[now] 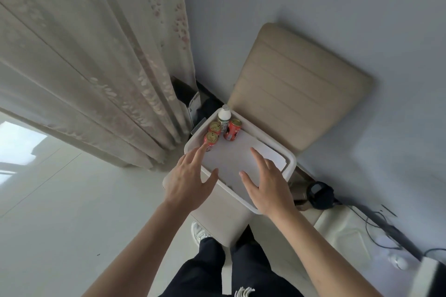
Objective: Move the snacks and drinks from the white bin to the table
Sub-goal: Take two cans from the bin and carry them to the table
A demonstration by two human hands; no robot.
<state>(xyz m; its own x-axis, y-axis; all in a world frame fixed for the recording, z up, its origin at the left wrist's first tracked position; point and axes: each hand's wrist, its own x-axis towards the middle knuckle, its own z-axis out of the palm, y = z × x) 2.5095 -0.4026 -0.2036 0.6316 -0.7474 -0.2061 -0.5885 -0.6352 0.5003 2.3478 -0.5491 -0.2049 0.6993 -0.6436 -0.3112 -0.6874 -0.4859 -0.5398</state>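
White bin (pixel 290 164): sitting mid-frame, holding four drinks crowded in its far upper-left corner.
Bottle (pixel 224 117): standing upright, white-capped, at the very back.
Cans: three red ones (pixel 232 130), (pixel 214 127), (pixel 211 140) clustering just below it.
Left hand (pixel 187 182): hovering over the bin's left rim, fingers spreading open, index fingertip reaching the nearest can.
Right hand (pixel 268 184): hanging open over the bin's bare floor, gripping nothing.

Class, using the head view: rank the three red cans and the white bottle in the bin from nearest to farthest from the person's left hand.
From the left hand:
1. Front red can, at the fingertips, bin's left side.
2. Middle red can, just behind it.
3. Right red can and white bottle, in the far corner: too close to call.
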